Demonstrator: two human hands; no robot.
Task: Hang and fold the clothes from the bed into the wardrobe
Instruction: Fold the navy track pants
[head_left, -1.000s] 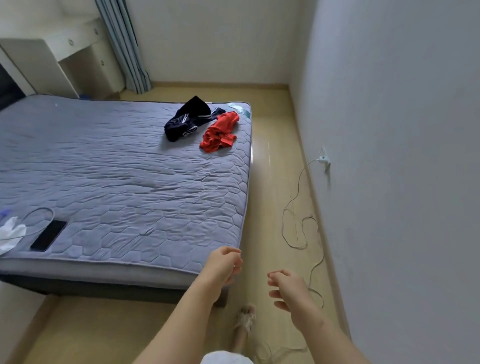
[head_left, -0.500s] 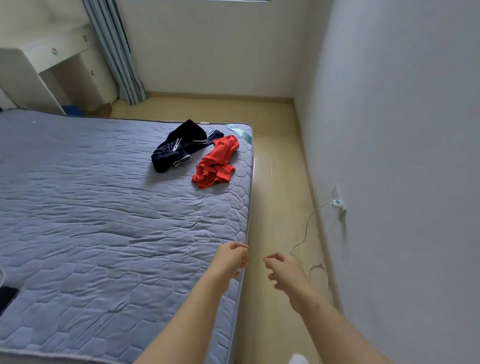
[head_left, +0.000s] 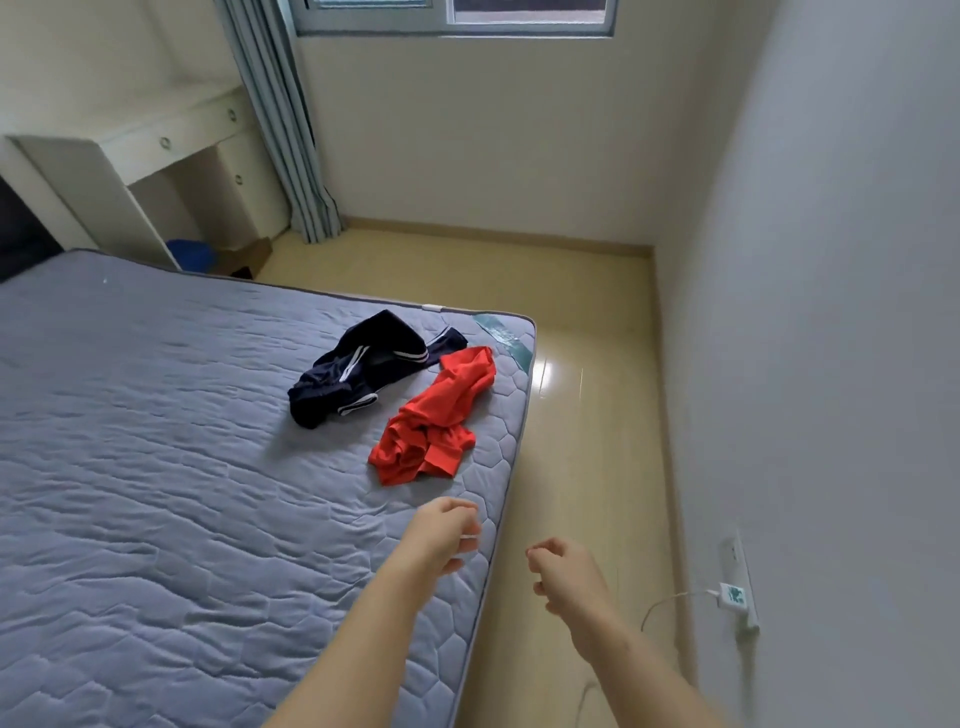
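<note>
A crumpled red garment (head_left: 436, 415) lies near the right edge of the grey quilted mattress (head_left: 156, 467). Just left of it and farther back sits a dark navy garment with white stripes (head_left: 358, 371). My left hand (head_left: 441, 532) hovers over the mattress edge, a short way in front of the red garment, fingers loosely curled and empty. My right hand (head_left: 563, 574) is over the floor strip beside the bed, fingers curled, holding nothing. No wardrobe is in view.
A narrow wooden floor strip (head_left: 582, 415) runs between bed and right wall. A charger plug (head_left: 730, 597) with a white cable hangs from a wall socket at the right. A white desk (head_left: 130, 156), blue bin (head_left: 189, 254) and curtain (head_left: 280, 119) stand beyond the bed.
I have walked forward along the bed's right side; the two garments are nearer and larger. Both hands stay raised and empty. The phone and cable on the mattress have left the view.
</note>
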